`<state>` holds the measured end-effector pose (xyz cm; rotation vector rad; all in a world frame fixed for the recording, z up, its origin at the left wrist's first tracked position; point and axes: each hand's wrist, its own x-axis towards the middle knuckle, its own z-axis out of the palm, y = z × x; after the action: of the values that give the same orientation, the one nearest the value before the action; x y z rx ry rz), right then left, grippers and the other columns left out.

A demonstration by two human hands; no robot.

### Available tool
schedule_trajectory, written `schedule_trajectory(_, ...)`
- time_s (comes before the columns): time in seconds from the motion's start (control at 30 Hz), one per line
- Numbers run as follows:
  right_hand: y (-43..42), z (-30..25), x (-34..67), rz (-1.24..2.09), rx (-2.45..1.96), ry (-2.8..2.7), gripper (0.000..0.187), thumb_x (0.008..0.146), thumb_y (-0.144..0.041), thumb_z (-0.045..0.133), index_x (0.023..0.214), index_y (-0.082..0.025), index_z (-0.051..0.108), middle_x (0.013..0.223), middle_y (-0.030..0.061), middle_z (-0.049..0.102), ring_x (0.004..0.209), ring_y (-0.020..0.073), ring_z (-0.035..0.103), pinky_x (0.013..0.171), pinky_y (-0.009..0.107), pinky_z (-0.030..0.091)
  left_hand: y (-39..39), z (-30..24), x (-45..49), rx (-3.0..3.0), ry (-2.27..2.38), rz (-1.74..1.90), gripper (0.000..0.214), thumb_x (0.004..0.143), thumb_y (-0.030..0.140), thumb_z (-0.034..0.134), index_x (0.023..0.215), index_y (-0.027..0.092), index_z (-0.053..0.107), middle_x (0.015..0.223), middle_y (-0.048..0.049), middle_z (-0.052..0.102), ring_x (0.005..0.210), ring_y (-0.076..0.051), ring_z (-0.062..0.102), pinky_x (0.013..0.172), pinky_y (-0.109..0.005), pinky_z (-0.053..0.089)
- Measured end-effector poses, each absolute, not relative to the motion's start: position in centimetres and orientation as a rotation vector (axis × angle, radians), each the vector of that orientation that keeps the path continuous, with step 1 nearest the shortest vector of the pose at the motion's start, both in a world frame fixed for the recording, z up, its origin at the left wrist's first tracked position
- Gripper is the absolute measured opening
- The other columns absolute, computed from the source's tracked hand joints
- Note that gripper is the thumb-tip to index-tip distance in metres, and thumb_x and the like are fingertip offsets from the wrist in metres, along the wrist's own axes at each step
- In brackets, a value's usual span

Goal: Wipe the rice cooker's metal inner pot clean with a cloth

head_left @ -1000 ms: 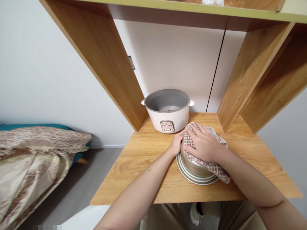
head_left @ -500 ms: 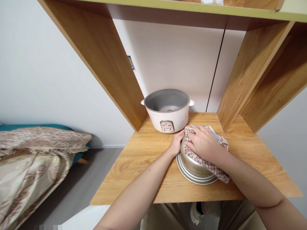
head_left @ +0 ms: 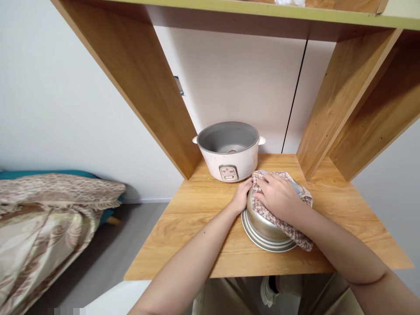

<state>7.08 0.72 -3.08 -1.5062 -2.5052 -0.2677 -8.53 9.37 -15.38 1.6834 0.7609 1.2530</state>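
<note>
A metal inner pot (head_left: 265,228) rests upside down on the wooden desk (head_left: 183,218), its ringed rim against the top. Against the pot's left side my left hand (head_left: 242,196) grips the wall, with some fingertips hidden behind it. A brown-and-white patterned cloth (head_left: 297,236) covers much of the upturned base and hangs over its right side. My right hand (head_left: 278,197) presses down on this cloth with bent fingers, holding it to the metal. Just behind the pot stands a white rice cooker body (head_left: 210,159), lidless, with a grey inside and a small front switch panel.
Wooden uprights (head_left: 144,100) flank the desk, and a shelf edge (head_left: 229,11) crosses above. A bed (head_left: 59,205) with patterned covers is at the left. Below the desk's front edge are my legs (head_left: 223,297) and a shoe (head_left: 268,292).
My right hand and the cloth have shifted very slightly on the pot's base. My left hand, the pot and the rice cooker stay in place.
</note>
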Motion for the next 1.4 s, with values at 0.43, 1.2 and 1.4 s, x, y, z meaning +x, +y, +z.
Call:
schedule_trajectory(0.43, 1.5, -4.0, 8.1, -0.121, -1.55, -2.466, 0.065, 0.1, -0.049, 0.045, 0.148, -0.006, 0.047, 0.155, 0.0188, 0.046, 0.142, 0.0325, 0.04, 0.117, 0.046, 0.029, 9.6, -16.1, -8.4, 1.669, 0.76, 1.256, 0.041, 0.095, 0.03, 0.046, 0.123, 0.014, 0.071, 0.135, -0.0101, 0.069, 0.128, -0.028, 0.06, 0.115, -0.043, 0.04)
schedule_trajectory(1.2, 0.7, -3.0, 7.0, -0.335, -1.67, -2.45, 0.032, 0.1, -0.038, 0.051, 0.116, -0.015, 0.068, 0.111, 0.0147, 0.068, 0.106, 0.0292, 0.061, 0.089, 0.04, 0.048, 9.3, -15.5, -8.5, 1.627, 0.859, 1.197, 0.036, 0.092, 0.035, 0.046, 0.105, 0.015, 0.073, 0.11, -0.0086, 0.078, 0.108, -0.028, 0.066, 0.104, -0.039, 0.045)
schedule_trajectory(1.4, 0.7, -3.0, 7.1, -0.262, -1.749, -2.398, 0.034, 0.101, -0.039, 0.047, 0.111, -0.016, 0.069, 0.115, 0.0141, 0.069, 0.106, 0.0281, 0.063, 0.09, 0.038, 0.048, 9.3, -15.5, -8.4, 1.617, 0.848, 1.192, 0.037, 0.091, 0.034, 0.047, 0.107, 0.014, 0.073, 0.113, -0.009, 0.077, 0.111, -0.029, 0.065, 0.105, -0.04, 0.044)
